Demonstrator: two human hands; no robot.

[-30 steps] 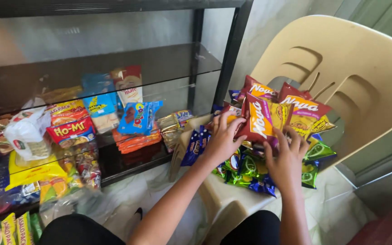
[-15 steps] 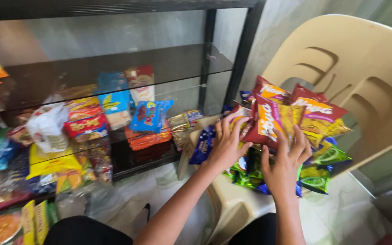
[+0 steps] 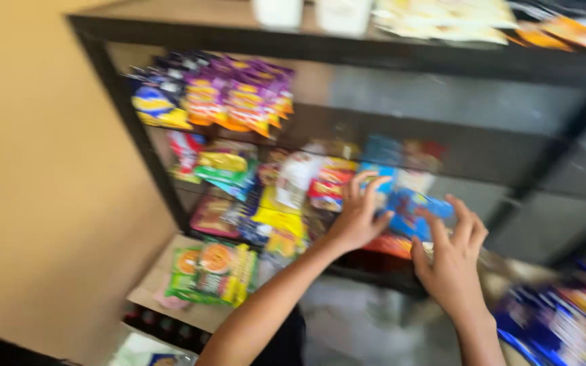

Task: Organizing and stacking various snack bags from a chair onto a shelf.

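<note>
The view is blurred by motion. My left hand (image 3: 359,217) reaches toward the black shelf unit (image 3: 347,51), fingers spread, over red and blue snack packets (image 3: 327,186) on the middle shelf. My right hand (image 3: 452,261) is raised beside it with fingers apart, close to a blue packet (image 3: 415,207). Neither hand clearly holds anything. Purple and yellow snack packs (image 3: 239,98) hang or lie on the upper shelf.
A tan wall (image 3: 42,169) stands at the left. Green and orange packets (image 3: 211,271) lie on a low cardboard surface below the shelf. Blue and yellow packets (image 3: 564,318) sit at the lower right. Pale containers (image 3: 310,13) stand on top.
The view has swung left from the chair with its red and yellow snack bags to the shelf. Both hands left the bags on the chair and now reach toward the shelf's packets.
</note>
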